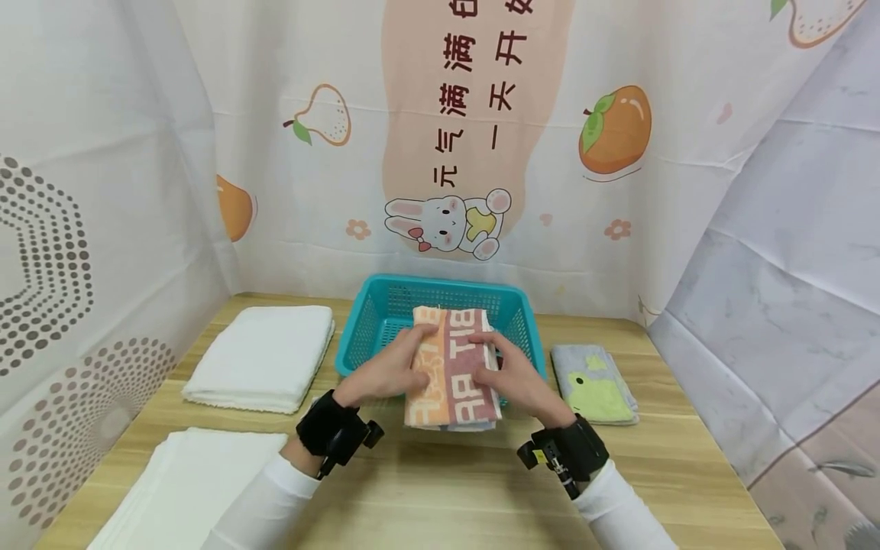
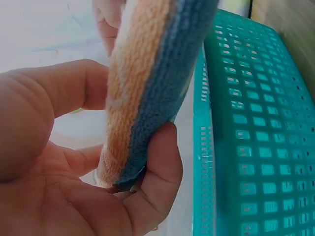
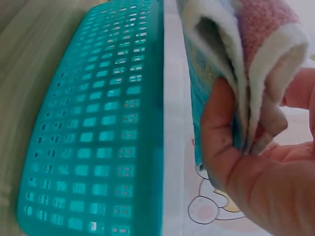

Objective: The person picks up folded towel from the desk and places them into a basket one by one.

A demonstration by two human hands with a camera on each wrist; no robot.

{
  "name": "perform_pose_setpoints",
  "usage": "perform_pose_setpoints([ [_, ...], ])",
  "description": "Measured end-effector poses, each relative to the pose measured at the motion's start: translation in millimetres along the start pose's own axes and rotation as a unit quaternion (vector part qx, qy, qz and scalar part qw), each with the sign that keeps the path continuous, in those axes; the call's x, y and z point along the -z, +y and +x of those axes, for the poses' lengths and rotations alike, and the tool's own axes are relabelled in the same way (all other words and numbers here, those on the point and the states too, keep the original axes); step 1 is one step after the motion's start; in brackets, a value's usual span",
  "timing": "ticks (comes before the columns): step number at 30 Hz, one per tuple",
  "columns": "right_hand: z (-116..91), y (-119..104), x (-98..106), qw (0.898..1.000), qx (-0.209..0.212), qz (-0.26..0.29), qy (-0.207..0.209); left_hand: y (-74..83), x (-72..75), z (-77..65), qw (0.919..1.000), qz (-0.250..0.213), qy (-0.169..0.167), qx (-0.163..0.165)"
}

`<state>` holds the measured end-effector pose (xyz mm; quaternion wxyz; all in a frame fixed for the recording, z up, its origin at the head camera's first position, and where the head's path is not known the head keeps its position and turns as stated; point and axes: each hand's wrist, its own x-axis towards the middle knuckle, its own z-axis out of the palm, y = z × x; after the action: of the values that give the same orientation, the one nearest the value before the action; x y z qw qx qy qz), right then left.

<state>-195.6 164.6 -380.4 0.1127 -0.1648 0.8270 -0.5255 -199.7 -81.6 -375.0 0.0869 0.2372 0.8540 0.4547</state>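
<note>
Both hands hold a folded towel [image 1: 448,393] with orange and mauve panels and pale lettering, raised in front of a teal plastic basket [image 1: 349,336]. My left hand [image 1: 388,368] grips its left side, thumb on top and fingers beneath. On the right side my right hand [image 1: 517,378] pinches it likewise. In the left wrist view a blue layer [image 2: 167,64] lies against the orange one. Several folded layers with a white edge [image 3: 256,73] show in the right wrist view; whether they are one towel or two I cannot tell. The towel partly hides the basket's inside.
At the left lie a thick folded white towel [image 1: 264,355] and, nearer, another folded white cloth [image 1: 195,489]. A small grey towel with a green figure [image 1: 594,386] lies right of the basket. Behind the wooden table [image 1: 447,489] hangs a printed curtain [image 1: 309,214].
</note>
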Motion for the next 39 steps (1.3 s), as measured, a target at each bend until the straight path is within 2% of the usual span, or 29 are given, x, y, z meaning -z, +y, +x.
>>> perform_pose_setpoints([
  [7,11.6,7.1,-2.3,1.000,-0.012,0.002,-0.004,-4.8,0.7,5.8,0.9997,0.002,-0.010,0.024],
  [14,22.0,10.5,-1.2,1.000,-0.025,-0.003,-0.004,-7.6,4.2,14.6,0.9978,0.031,-0.034,0.048],
  [22,31.6,12.1,2.2,0.999,-0.046,0.015,-0.006,-7.8,9.2,27.4,0.9978,0.021,-0.051,0.038],
  [27,37.4,13.4,2.8,0.998,-0.054,0.012,-0.010,-11.3,11.9,33.1,0.9968,0.008,-0.062,0.048],
  [39,53.9,9.3,7.5,0.999,-0.052,0.010,0.004,-6.9,21.6,53.7,0.9920,0.075,-0.066,0.077],
])
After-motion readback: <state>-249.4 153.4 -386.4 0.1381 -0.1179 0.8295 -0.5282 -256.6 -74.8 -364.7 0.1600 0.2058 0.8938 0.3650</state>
